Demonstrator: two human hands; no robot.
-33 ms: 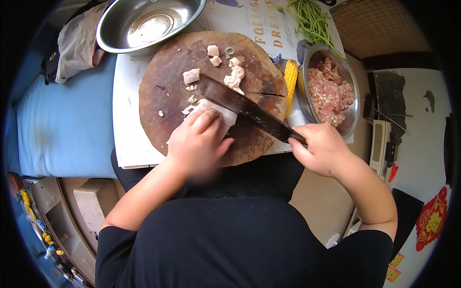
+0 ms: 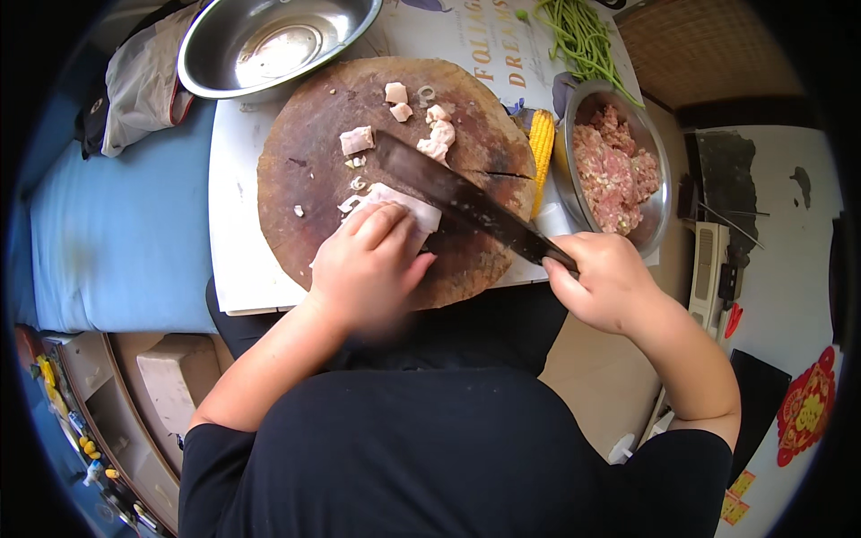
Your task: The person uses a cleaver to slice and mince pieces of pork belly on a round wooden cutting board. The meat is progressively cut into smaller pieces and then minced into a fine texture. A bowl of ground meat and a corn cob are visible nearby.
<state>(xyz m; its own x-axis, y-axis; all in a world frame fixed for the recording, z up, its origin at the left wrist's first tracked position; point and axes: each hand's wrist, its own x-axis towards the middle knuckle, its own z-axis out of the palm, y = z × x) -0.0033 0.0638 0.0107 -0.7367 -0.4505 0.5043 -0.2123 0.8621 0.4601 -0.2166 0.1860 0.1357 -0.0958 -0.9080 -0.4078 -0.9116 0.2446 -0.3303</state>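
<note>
On a round wooden chopping board [image 2: 300, 238], my left hand [image 2: 363, 269] presses down on a slab of pale fatty meat [image 2: 420, 212], its fingers curled over the top. My right hand [image 2: 605, 280] grips the handle of a dark cleaver [image 2: 457, 199]. The blade slants across the board from lower right to upper left, just beyond the slab, and covers part of the board. A cut chunk of meat [image 2: 357, 141] lies near the blade's tip. Two small meat cubes [image 2: 396, 92] and a lumpy pale meat piece [image 2: 438, 142] rest farther back. Small white scraps [image 2: 357, 184] lie beside the slab.
A steel bowl of minced meat [image 2: 614, 170] stands right of the board, with a corn cob [image 2: 542, 152] between them. Green beans [image 2: 578, 40] lie at the back right. Another steel basin [image 2: 206, 67] overlaps the board's far left side. A blue-covered surface [image 2: 126, 233] is at left.
The cleaver and my right hand have shifted very slightly to the right. My left hand stays on the slab of meat.
</note>
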